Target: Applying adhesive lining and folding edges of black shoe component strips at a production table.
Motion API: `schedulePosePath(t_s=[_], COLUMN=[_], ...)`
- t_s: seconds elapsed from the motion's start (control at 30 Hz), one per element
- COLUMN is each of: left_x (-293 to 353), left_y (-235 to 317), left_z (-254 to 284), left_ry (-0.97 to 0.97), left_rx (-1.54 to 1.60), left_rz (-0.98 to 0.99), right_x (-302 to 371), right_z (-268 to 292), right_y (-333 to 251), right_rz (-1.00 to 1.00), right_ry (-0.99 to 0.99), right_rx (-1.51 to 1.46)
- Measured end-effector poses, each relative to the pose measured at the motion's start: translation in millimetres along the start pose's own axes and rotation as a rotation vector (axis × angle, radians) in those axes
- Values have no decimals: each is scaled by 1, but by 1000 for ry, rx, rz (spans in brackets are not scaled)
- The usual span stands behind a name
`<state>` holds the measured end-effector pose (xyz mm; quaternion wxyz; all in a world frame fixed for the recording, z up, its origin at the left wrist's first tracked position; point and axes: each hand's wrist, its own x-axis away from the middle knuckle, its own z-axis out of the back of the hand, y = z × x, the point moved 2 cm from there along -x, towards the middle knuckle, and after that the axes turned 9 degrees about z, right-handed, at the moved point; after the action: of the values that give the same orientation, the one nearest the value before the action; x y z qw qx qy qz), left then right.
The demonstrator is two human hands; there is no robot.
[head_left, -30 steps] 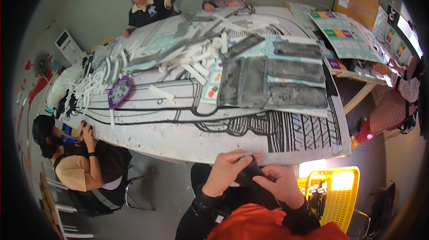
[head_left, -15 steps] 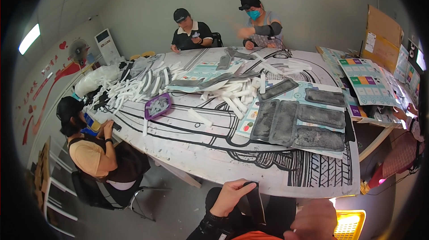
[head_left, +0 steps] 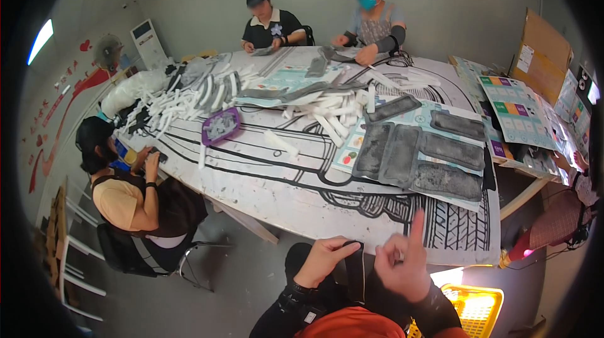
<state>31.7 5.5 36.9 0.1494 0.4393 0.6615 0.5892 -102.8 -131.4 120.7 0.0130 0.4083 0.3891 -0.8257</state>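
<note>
We saw the left hand (head_left: 327, 261) pinching the top of a black strip (head_left: 356, 275) between thumb and fingers, the strip hanging down in front of the body, just off the near edge of the table (head_left: 251, 181). Close to its right side was the right hand (head_left: 404, 267), raised, its index finger pointing up and the other fingers curled in; we could not tell whether anything lay inside that curl. Below the hands we saw orange clothing (head_left: 355, 324), and to the right, lower than the tabletop, a brightly lit yellow basket (head_left: 484, 316). On the table we noted dark grey pads (head_left: 450, 177) lying on a printed sheet (head_left: 345, 157), a heap of white strips (head_left: 327, 108) behind and to the left, and a purple tray (head_left: 238, 121) holding small grey pieces (head_left: 221, 125). One loose white strip (head_left: 280, 143) lay between the tray and the sheet. Around the table we counted a seated person at the left (head_left: 123, 193) and two people on the far side (head_left: 277, 27), both with their hands at grey pieces.
</note>
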Motion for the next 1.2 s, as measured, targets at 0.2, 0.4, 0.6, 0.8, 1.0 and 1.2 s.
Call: schedulePosePath(t_s=[0.2, 0.4, 0.6, 0.8, 1.0, 1.2], left_x=[4, -10, -19, -10, -12, -22], left_y=[11, 31, 38, 50, 46, 24], left_z=[-6, -28, -33, -36, -35, -39], left_ry=[87, 122, -9, 100, -81, 155], left_rx=[-40, 171, 205, 19, 76, -124], left_rz=[-62, -116, -74, -110, -1, -155], right_x=[19, 42, 37, 37, 45, 41], right_z=[4, 0, 2, 5, 6, 0], right_y=[34, 46, 54, 44, 51, 47], right_rz=[-296, -553, -592, -456, -465, -599], right_ry=[-168, -304, -195, -302, -291, -73], right_rx=[-50, -347, -440, -175, -222, -361])
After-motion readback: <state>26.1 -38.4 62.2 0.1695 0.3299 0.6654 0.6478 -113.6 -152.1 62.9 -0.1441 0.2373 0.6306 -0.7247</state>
